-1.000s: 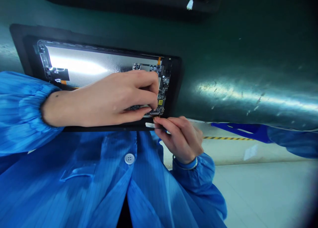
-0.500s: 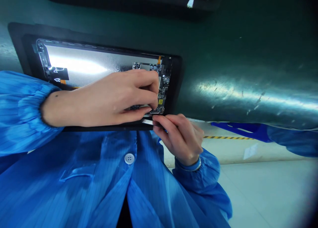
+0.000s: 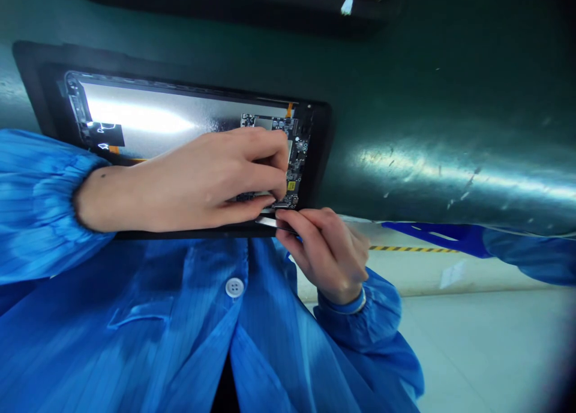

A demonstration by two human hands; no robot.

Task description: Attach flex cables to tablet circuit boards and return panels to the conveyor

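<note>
At the opened tablet [image 3: 153, 116], the left hand [image 3: 216, 179] curls over the circuit board [image 3: 293, 170], its grip unclear, while the right hand [image 3: 330, 251] pinches a shiny tool [image 3: 267, 221].

This looks like an electronics assembly workshop or factory floor. An opened tablet [image 3: 144, 116] lies with its circuit board [image 3: 299, 155] exposed on a glossy, scuffed green work surface [image 3: 427, 125]. The person there wears a blue striped work smock [image 3: 180, 281] with gathered cuffs, and black-and-yellow hazard tape [image 3: 414, 250] shows past the surface's edge, along with a pale, smooth floor [image 3: 450, 341].
</note>
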